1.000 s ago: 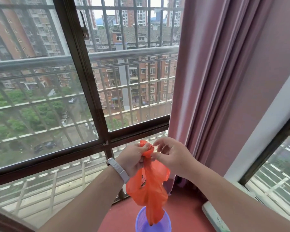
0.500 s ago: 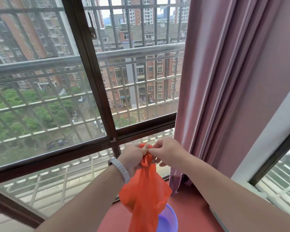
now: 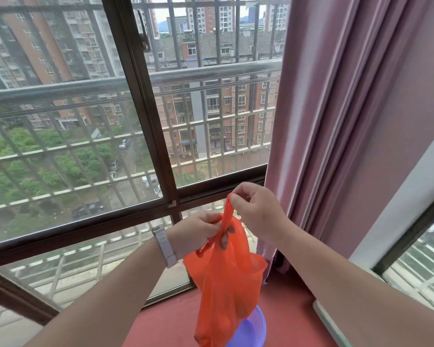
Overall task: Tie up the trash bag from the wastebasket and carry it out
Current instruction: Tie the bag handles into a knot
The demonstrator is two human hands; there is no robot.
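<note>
The orange trash bag [image 3: 226,279] hangs at lower centre of the frame, lifted above the purple wastebasket [image 3: 251,331], whose rim shows at the bottom edge. My right hand [image 3: 258,211] pinches one bag handle and holds it taut upward. My left hand [image 3: 196,234], lower and to the left, grips the other handle, with fingers showing through the plastic. A watch band [image 3: 166,246] sits on my left wrist. The window frame [image 3: 145,121] fills the upper left; the pink curtain [image 3: 336,121] hangs at right.

Left hand [image 3: 196,234] low — right hand [image 3: 254,209] higher, pinching.
</note>
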